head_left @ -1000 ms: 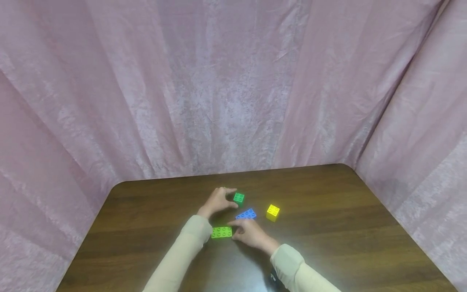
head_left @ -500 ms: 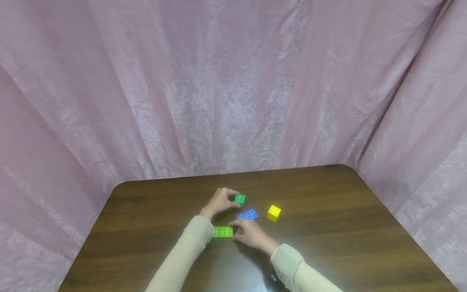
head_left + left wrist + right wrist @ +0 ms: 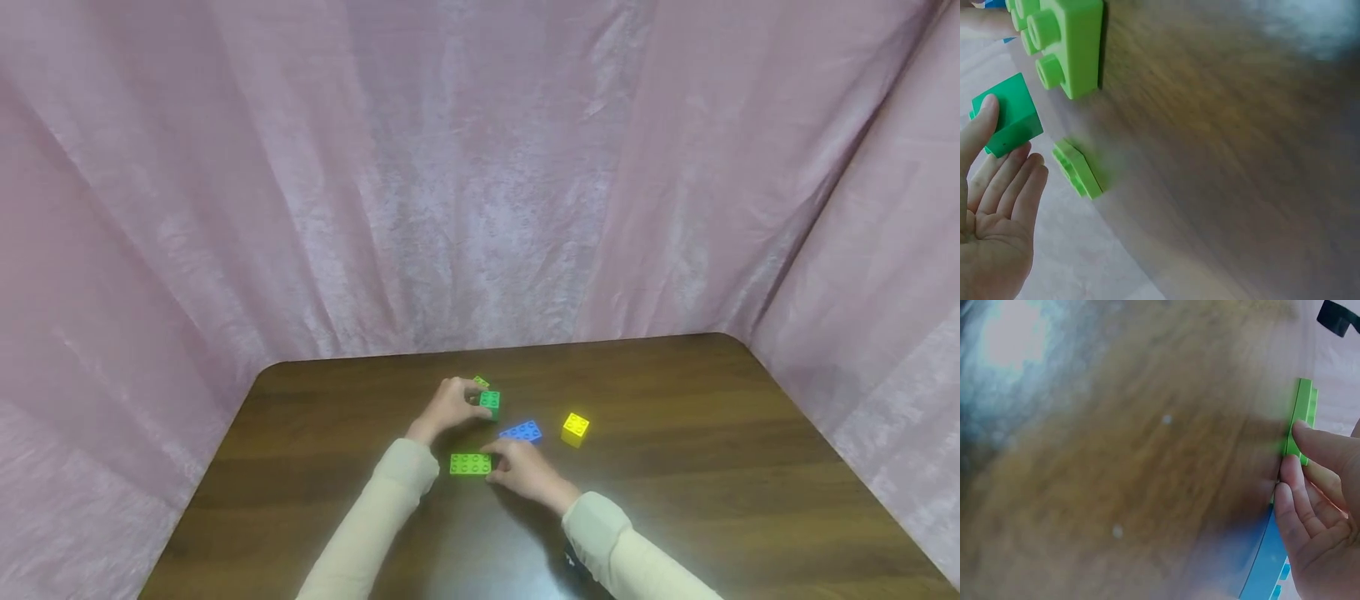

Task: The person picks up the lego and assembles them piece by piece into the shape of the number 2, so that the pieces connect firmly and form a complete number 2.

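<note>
My left hand (image 3: pixel 447 405) pinches a small green toy building brick (image 3: pixel 490 401) between thumb and fingers. In the left wrist view the green brick (image 3: pixel 1015 112) is tilted, with the thumb across its face. A longer lime green brick (image 3: pixel 470 464) lies studs up on the table in front of my left hand. My right hand (image 3: pixel 527 472) holds its right end between thumb and fingertips. In the right wrist view the thumb overlaps the lime brick (image 3: pixel 1299 415). Just behind my right hand lies a blue brick (image 3: pixel 525 431), partly covered by it.
A yellow brick (image 3: pixel 575 428) stands to the right of the blue one. Another lime brick (image 3: pixel 481 382) lies behind my left hand, partly hidden. The brown wooden table (image 3: pixel 675 467) ends at pink curtains (image 3: pixel 487 208). Something black (image 3: pixel 572 554) shows under the right sleeve.
My left hand has closed on the green brick and raised it slightly. A lime brick now shows behind that hand. The head view has shifted a little; the right hand stays at the long lime brick.
</note>
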Motion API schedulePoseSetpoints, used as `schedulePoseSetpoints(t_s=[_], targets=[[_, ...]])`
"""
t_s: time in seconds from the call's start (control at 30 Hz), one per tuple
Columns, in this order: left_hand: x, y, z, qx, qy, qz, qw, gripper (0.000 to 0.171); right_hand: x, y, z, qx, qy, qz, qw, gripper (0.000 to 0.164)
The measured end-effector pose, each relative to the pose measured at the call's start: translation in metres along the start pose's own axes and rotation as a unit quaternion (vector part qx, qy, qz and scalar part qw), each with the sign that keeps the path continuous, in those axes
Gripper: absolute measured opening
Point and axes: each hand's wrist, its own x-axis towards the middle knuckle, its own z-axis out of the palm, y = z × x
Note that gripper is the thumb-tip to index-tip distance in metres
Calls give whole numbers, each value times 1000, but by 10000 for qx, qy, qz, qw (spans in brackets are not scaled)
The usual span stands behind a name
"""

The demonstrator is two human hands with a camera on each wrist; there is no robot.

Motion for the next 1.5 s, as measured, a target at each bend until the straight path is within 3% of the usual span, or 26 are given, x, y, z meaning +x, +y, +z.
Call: schedulePoseSetpoints(t_s=[0.3, 0.6, 0.9, 1.2, 1.5], targets=[[-11, 8, -4, -144, 70, -34, 9999, 45, -3, 0, -10, -412, 122, 97, 9990, 38], [-37, 0, -20, -228, 428, -225, 9986, 44, 1, -11, -3, -825, 111, -122, 9965, 36], [-50, 6, -18, -273, 334, -238, 9988, 45, -5, -2, -7, -401, -59, 180, 9990, 38], [-64, 11, -30, -310, 436, -277, 9982, 38, -9, 0, -14, 104, -290, -97, 9995, 36], [-78, 13, -29, -235, 513, -343, 9978, 41, -17, -1, -20, 310, -344, -222, 9987, 35]])
